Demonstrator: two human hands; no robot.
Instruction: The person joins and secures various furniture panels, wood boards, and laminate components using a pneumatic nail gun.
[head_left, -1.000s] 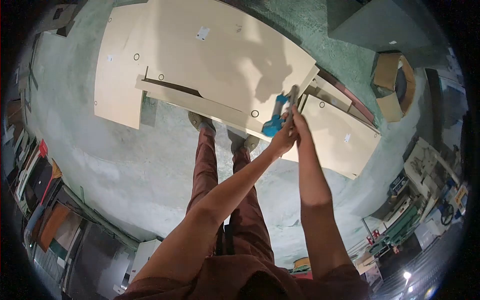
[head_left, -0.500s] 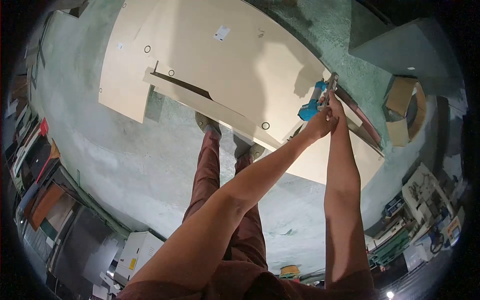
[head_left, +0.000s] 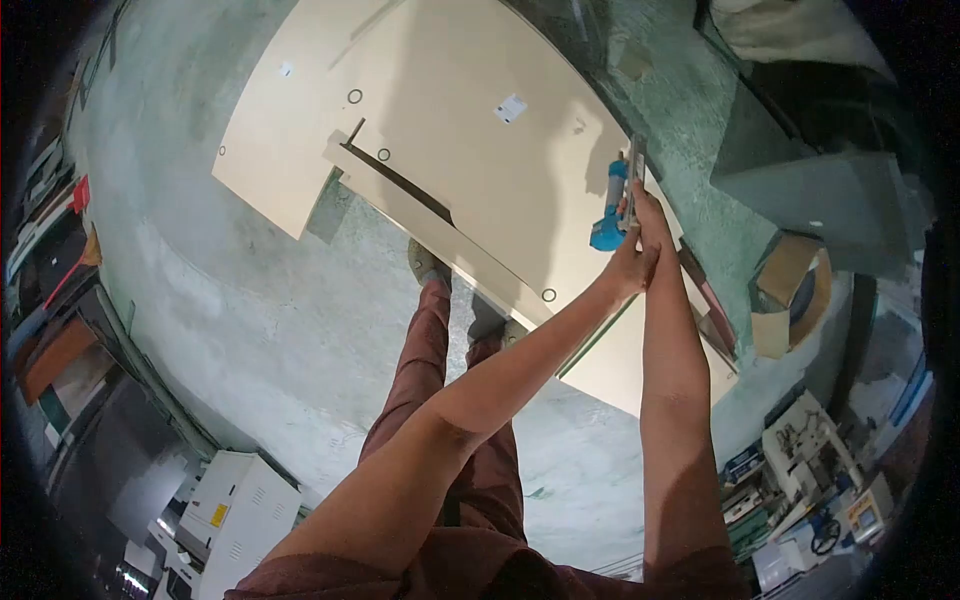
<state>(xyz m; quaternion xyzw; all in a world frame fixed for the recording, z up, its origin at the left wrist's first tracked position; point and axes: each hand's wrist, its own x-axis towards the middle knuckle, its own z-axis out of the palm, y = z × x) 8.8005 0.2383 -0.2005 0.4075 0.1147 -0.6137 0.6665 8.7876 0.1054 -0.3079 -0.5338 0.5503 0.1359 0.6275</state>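
Note:
A blue and silver nail gun [head_left: 612,205] is held above the right part of a large cream panel [head_left: 470,130]. My right hand [head_left: 648,212] is closed around its silver side, with the blue body facing left. Just below, my left hand [head_left: 630,268] is closed at the tool's lower end, thumb against it, close to the right wrist. Its other fingers are partly hidden. A long narrow board [head_left: 430,225] runs along the panel's near edge, beside a dark slot. Another cream piece [head_left: 620,365] lies under my forearms.
My shoes [head_left: 422,262] stand at the panel's near edge on the grey-green floor [head_left: 270,320]. To the right are an open cardboard box [head_left: 775,335] and a grey sheet [head_left: 815,205]. A white cabinet [head_left: 235,515] stands at lower left, machinery [head_left: 815,465] at lower right.
The view has shifted, so the panel sits farther right and more cabinet shows. The nail gun has turned more upright, still between my hands; my left hand sits slightly lower on it.

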